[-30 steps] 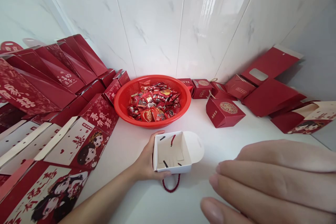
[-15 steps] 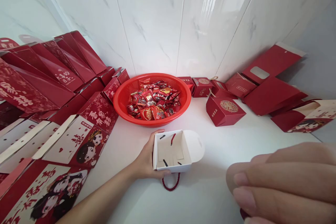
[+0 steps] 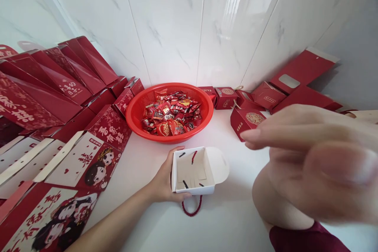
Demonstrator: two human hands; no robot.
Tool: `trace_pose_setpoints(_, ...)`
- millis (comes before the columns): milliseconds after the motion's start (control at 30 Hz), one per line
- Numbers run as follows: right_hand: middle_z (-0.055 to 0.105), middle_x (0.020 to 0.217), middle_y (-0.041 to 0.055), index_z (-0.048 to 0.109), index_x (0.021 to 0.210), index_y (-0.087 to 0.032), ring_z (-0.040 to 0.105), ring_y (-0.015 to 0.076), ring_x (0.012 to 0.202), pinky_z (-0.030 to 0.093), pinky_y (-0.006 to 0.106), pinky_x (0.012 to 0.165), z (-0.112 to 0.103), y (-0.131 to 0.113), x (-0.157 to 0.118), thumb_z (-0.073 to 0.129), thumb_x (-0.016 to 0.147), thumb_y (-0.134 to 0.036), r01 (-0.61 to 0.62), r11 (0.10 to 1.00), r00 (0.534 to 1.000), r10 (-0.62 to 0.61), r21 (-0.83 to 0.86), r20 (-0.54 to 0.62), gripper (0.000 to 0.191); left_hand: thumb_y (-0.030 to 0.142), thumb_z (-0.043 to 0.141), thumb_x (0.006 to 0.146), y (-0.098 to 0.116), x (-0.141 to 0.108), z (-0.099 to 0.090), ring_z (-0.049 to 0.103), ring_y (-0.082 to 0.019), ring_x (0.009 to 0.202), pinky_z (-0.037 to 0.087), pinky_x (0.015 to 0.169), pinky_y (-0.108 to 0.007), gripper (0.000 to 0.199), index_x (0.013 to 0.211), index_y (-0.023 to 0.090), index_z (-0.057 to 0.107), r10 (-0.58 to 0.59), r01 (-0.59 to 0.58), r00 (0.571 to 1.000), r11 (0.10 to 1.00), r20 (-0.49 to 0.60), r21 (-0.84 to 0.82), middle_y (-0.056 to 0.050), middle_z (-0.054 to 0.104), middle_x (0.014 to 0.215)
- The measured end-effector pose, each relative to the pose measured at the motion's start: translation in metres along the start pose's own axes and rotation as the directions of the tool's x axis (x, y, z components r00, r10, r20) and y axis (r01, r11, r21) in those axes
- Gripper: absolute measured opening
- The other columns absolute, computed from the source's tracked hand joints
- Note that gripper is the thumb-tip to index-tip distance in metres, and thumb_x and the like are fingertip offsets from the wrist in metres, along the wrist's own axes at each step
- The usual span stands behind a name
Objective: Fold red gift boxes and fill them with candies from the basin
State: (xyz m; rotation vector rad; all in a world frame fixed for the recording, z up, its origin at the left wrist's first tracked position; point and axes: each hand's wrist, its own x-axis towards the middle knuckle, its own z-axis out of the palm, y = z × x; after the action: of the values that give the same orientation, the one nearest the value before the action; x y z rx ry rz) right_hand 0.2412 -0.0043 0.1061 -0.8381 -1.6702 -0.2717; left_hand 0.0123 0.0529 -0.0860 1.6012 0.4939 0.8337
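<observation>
My left hand (image 3: 165,179) grips the left side of a small gift box (image 3: 193,189), fingers behind and thumb in front. The box's mouth faces me and its white inside holds only cord ends. A rounded flap (image 3: 220,165) sticks out at the right, and a dark red rope handle (image 3: 191,213) hangs in front. My right hand (image 3: 313,153), large and blurred close to the camera, has its fingers stretched out and the thumb apart, with nothing visible in it. Behind the box stands a red plastic basket (image 3: 169,138) of wrapped candies (image 3: 177,114).
Printed red gift boxes (image 3: 67,157), some lying flat, crowd the left side. Folded small red boxes (image 3: 246,122) and larger red cartons (image 3: 298,75) line the right. A white tiled wall (image 3: 168,27) closes the back. Dark red cloth (image 3: 307,240) shows at lower right.
My right hand has risen from the lower right and reaches further forward, its fingers now straighter. My left hand and the box stay put. The view has shifted slightly.
</observation>
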Motion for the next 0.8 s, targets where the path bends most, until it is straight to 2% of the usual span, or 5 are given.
trace_pose_setpoints(133,0.052,0.046,-0.0012,0.064,0.062,-0.025,0.05,0.013,0.043,0.036,0.03,0.045,0.029,0.026,0.004,0.044,0.099,-0.03,0.04,0.999,0.992,-0.043,-0.028,-0.119,0.042,0.03,0.085,0.06,0.0,0.0,0.0,0.045,-0.041,0.131,0.037,0.107,-0.057,0.106,0.142,0.025,0.018,-0.025,0.025,1.0,1.0,0.004,0.003,-0.017,0.043,0.141)
trace_pose_setpoints(267,0.051,0.05,-0.0012,0.061,0.062,-0.019,0.044,0.0102,0.046,0.029,0.027,0.049,0.064,0.071,0.009,0.041,0.1,-0.033,-0.063,0.985,0.975,0.095,-0.16,0.2,0.045,0.028,0.084,0.06,0.001,-0.001,0.001,0.041,-0.041,0.135,0.037,0.108,-0.055,0.106,0.143,0.025,0.018,-0.037,0.037,0.999,0.999,0.0,0.005,-0.018,0.041,0.143)
trace_pose_setpoints(400,0.055,0.055,0.001,0.056,0.063,-0.017,0.041,0.0113,0.05,0.02,0.028,0.053,0.086,0.094,0.01,0.046,0.096,-0.032,-0.031,0.897,0.898,0.219,-0.441,0.382,0.038,0.027,0.084,0.06,0.002,-0.001,0.001,0.043,-0.039,0.134,0.036,0.108,-0.056,0.106,0.143,0.026,0.018,-0.043,0.043,0.999,0.999,0.002,-0.01,-0.018,0.042,0.143)
trace_pose_setpoints(667,0.061,0.065,0.0027,0.059,0.069,-0.018,0.048,0.0137,0.057,0.025,0.028,0.054,0.092,0.102,0.005,0.042,0.096,-0.029,-0.076,0.926,0.719,0.309,-0.371,0.623,0.033,0.029,0.084,0.06,0.004,0.0,0.001,0.041,-0.04,0.134,0.037,0.107,-0.056,0.105,0.143,0.026,0.019,-0.07,0.07,0.998,0.998,-0.002,0.004,-0.018,0.041,0.143)
trace_pose_setpoints(800,0.071,0.085,0.0068,0.067,0.09,-0.018,0.06,0.0166,0.072,0.037,0.026,0.062,0.1,0.117,0.001,0.041,0.094,-0.019,-0.138,0.933,0.584,0.347,-0.331,0.734,0.027,0.029,0.084,0.06,0.004,-0.001,0.001,0.042,-0.039,0.134,0.036,0.108,-0.056,0.107,0.143,0.026,0.017,-0.073,0.073,0.997,0.997,0.008,-0.005,-0.018,0.041,0.143)
